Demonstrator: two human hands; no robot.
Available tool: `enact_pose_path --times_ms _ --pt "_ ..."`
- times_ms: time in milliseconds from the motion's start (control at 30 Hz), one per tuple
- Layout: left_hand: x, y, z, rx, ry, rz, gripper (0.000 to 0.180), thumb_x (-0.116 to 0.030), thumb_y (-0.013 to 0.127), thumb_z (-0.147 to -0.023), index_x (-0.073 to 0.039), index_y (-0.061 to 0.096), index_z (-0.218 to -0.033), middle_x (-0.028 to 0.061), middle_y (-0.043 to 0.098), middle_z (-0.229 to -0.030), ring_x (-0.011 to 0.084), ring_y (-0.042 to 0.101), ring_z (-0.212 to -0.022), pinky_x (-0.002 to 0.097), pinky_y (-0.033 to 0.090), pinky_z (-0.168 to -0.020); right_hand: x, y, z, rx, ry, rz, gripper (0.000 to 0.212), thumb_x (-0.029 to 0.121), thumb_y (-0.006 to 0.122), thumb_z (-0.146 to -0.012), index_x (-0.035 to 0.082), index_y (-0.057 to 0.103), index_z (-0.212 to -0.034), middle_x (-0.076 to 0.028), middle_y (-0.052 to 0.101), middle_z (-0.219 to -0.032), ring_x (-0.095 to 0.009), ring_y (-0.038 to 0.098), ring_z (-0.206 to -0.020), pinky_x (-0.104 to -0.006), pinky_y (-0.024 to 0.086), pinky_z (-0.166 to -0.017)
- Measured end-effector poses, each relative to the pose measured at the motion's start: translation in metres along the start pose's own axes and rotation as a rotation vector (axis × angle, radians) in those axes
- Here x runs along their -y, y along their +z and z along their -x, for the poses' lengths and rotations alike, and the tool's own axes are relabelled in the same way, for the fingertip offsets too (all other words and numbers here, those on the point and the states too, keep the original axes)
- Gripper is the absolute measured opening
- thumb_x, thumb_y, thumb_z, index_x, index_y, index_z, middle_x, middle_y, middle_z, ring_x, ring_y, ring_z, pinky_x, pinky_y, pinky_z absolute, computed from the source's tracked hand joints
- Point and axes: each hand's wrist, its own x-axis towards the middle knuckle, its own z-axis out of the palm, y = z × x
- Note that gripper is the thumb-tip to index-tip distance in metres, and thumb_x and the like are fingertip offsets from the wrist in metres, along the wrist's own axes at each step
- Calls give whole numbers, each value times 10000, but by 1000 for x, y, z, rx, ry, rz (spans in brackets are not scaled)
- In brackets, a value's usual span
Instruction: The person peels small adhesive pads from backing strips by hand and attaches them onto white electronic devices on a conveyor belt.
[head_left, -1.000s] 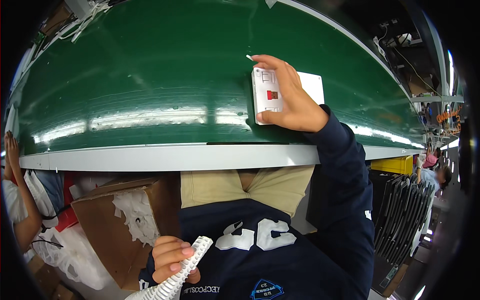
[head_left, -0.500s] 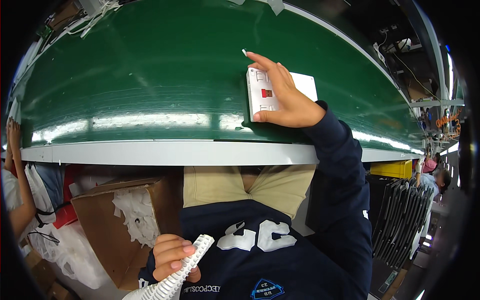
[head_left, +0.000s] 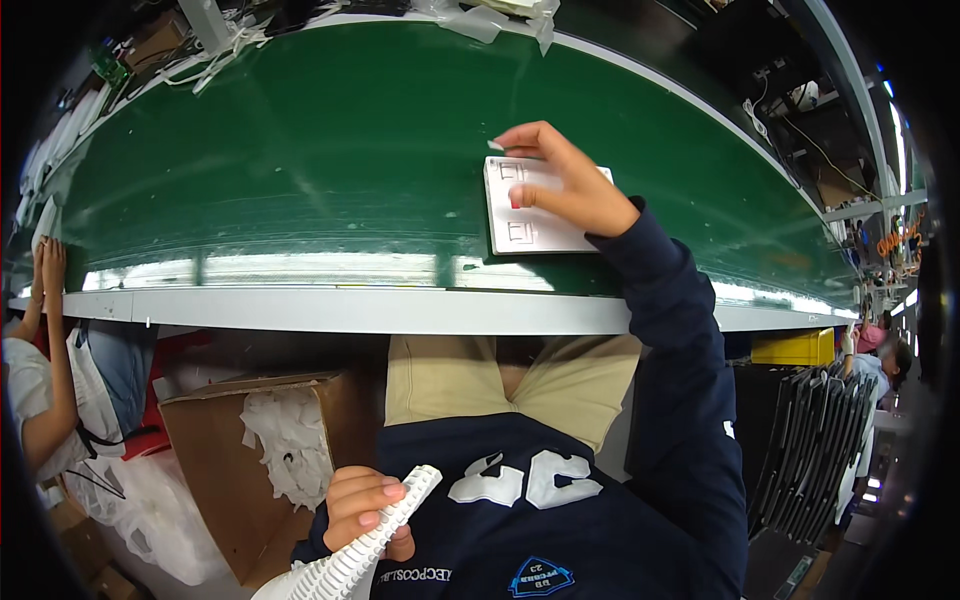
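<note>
My left hand (head_left: 365, 510) is wrapped round a long white ridged stack (head_left: 372, 545), seemingly of many thin nested pieces, held low in front of my body. On the green table, my right hand (head_left: 575, 190) is over a flat white rectangular box (head_left: 550, 235) with raised outlines on its top face. A small white piece (head_left: 495, 146) is at the tips of my right fingers, just past the box's far left corner. The right thumb lies over the box and mostly covers a red mark (head_left: 515, 204) on it.
The green table (head_left: 300, 150) has a pale front edge (head_left: 300, 310). Below it on the left stands an open cardboard box (head_left: 220, 470) with white scraps. Black panels (head_left: 815, 440) stand in a row at right, near a yellow bin (head_left: 792, 346). Another person's hands (head_left: 48, 265) are at far left.
My right hand has drawn back slightly toward me with the small white piece, its thumb shifting from the box's near edge onto the red mark. The left hand keeps its hold. The view has shifted.
</note>
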Motion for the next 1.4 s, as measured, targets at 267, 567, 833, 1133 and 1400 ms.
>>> enact_pose_path --times_ms 267,567,833,1133,1400 --pt "5 0 -6 -28 41 -5 385 -134 616 -829 -22 394 -1121 165 587 -875 225 537 -668 316 451 -567 6 -18 -47 156 115 337 72 65 644 -801 7 658 -842 -63 678 -769 -147 645 -716 -277 510 -709" --pt "8 -1 -2 -57 49 -19 405 -174 602 -847 -7 395 -1153 173 562 -883 216 500 -648 308 414 -562 19 -7 -87 390 134 516 65 95 669 -758 36 688 -777 -73 686 -728 -163 655 -682 -287 506 -646" --pt "9 -3 1 -81 42 -24 430 -162 607 -834 -1 391 -1168 181 558 -887 219 500 -657 305 411 -562 35 16 -94 316 185 722 52 114 679 -691 68 690 -713 -65 682 -701 -215 660 -665 -327 509 -603" --pt "6 -2 0 -78 -14 5 377 -127 651 -818 -38 403 -1089 170 611 -883 225 564 -672 317 475 -584 4 47 -49 -59 -218 650 77 42 601 -789 26 666 -826 -83 677 -882 -261 644 -808 -340 514 -721" --pt "7 4 -2 -69 14 -11 386 -161 632 -829 -23 394 -1100 173 579 -870 223 530 -655 319 442 -574 -11 51 -38 -10 -198 476 309 34 534 -851 63 651 -1136 -110 652 -1029 -284 611 -921 -369 467 -833"
